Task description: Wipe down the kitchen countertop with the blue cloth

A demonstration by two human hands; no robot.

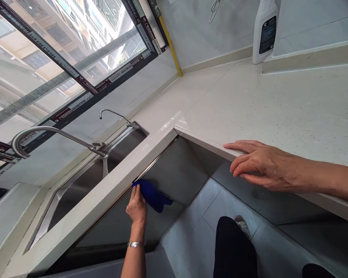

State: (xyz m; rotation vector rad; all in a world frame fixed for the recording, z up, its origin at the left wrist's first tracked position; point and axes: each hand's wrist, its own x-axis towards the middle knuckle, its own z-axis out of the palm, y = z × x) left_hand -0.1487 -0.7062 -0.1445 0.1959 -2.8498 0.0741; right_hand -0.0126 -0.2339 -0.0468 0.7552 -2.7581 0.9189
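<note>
My left hand [137, 208], its grip clamped on the blue cloth [153, 196] pressed under the counter's [278, 104] front edge beside the sink [84, 185], could, I judge, lose the cloth's dangling end on the slick steel panel [176, 170], while my right hand [258, 164] lies flat and open on the counter's corner edge.

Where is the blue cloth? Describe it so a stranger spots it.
Start at the white L-shaped countertop with the steel sink. Just under its front edge, near the inner corner, the left hand holds the blue cloth against the steel panel. It is the only bright blue thing among white and grey.
</note>
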